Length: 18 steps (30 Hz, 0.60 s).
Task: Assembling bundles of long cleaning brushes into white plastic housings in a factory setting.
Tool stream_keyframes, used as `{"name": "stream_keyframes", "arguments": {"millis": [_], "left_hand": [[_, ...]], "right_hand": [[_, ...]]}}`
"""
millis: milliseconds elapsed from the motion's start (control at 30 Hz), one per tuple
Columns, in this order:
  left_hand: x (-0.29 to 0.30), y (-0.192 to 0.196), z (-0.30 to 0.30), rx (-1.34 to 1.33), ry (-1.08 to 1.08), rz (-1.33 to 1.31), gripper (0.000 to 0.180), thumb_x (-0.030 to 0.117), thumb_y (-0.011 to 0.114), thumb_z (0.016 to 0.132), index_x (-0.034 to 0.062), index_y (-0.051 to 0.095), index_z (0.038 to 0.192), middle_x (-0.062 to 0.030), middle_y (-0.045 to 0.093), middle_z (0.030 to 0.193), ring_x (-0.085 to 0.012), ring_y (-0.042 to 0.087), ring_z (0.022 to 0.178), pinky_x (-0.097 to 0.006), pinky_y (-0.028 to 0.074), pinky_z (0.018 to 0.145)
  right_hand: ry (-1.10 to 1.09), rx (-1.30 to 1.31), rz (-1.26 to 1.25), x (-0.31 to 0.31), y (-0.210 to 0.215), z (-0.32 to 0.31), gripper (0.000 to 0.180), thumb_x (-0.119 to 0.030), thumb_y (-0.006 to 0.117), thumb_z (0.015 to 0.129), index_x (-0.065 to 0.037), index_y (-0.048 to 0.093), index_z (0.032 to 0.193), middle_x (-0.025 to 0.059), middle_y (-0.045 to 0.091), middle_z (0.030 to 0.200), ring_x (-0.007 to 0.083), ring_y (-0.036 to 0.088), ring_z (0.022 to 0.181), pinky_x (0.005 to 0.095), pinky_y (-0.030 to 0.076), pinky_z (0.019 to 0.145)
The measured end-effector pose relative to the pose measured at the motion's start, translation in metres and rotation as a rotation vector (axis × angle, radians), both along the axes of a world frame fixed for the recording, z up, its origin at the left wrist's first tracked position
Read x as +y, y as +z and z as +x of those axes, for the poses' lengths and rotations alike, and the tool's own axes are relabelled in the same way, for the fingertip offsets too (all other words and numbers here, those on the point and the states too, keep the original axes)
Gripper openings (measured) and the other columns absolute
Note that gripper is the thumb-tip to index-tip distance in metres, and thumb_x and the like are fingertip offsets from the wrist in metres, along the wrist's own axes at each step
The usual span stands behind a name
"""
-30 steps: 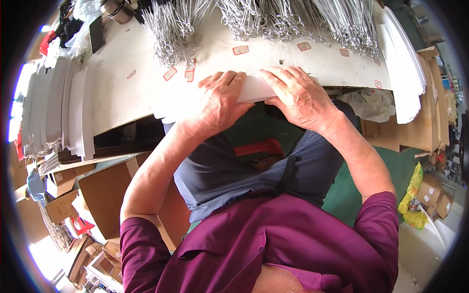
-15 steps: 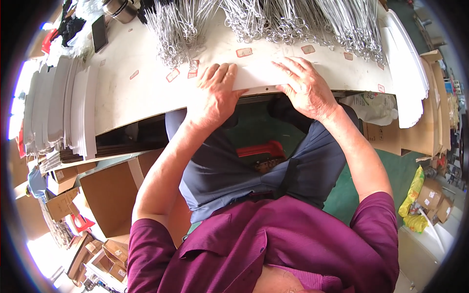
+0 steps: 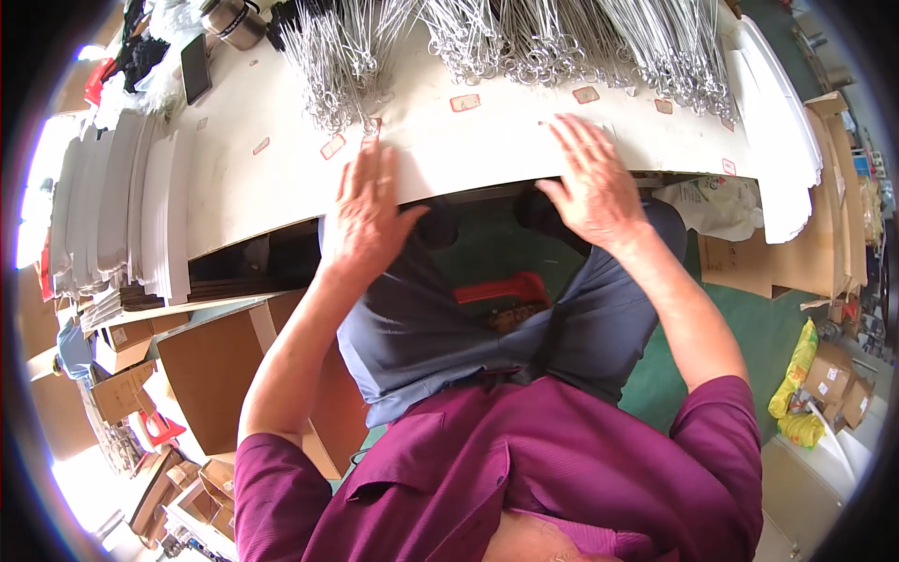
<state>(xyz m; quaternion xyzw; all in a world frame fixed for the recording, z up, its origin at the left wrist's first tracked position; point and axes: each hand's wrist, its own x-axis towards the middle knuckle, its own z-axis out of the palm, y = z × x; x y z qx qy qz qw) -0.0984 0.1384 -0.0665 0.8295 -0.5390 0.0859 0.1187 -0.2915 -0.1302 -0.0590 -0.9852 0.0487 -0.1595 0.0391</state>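
My left hand (image 3: 368,214) lies flat with fingers stretched and thumb apart, on the left end of a white sheet (image 3: 478,155) at the table's front edge. On the sheet's right end rests my right hand (image 3: 596,187), its fingers also extended and the thumb spread. Neither hand grips anything. Glare washes out the sheet, so its outline and any folds are hard to make out. Beyond the hands, bundles of metal wires with looped ends (image 3: 548,47) lie across the back of the pale tabletop (image 3: 243,192).
White strips stand stacked at the left (image 3: 112,206), with more white sheets (image 3: 782,140) at the right end. A phone (image 3: 195,68) and a metal flask (image 3: 234,23) sit at the back left. Cardboard boxes (image 3: 211,375) fill the lower left. Small red-framed labels (image 3: 465,103) dot the tabletop.
Both hands have opened from curled fingers on the white piece to flat palms. The left hand has slid left and nearer; the piece now lies flatter and spreads wider between them.
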Motion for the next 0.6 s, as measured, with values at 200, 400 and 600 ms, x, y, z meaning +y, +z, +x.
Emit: {"name": "stream_keyframes", "arguments": {"millis": [200,400,600], "left_hand": [[0.024,-0.008,0.007,-0.078,0.066,-0.001,0.074,0.023,0.075,0.089,-0.0087,0.041,0.147,-0.0299,0.046,0.150,-0.0464,0.043,0.140,-0.053,0.033,0.118],[0.027,0.037,-0.017,0.013,-0.104,-0.065,0.056,0.018,0.077,0.082,-0.0089,0.058,0.127,-0.0298,0.063,0.125,-0.0482,0.058,0.120,-0.053,0.044,0.107],[-0.023,0.064,-0.055,0.598,-0.194,0.029,0.064,0.023,0.081,0.081,-0.0045,0.055,0.132,-0.0261,0.066,0.113,-0.0424,0.066,0.104,-0.046,0.054,0.090]], "right_hand": [[-0.059,-0.026,-0.031,-0.018,-0.007,-0.017,0.068,-0.030,0.070,0.093,0.004,0.046,0.147,0.0175,0.046,0.154,0.0294,0.040,0.146,0.0438,0.028,0.125],[0.080,-0.120,0.039,-0.019,0.006,-0.031,0.047,-0.011,0.070,0.088,0.000,0.062,0.133,0.0133,0.061,0.139,0.0292,0.054,0.134,0.0437,0.038,0.119],[0.323,-0.209,0.109,0.042,0.028,-0.008,0.039,-0.009,0.072,0.085,-0.001,0.068,0.122,0.0126,0.067,0.127,0.0315,0.059,0.126,0.0459,0.044,0.113]]}}
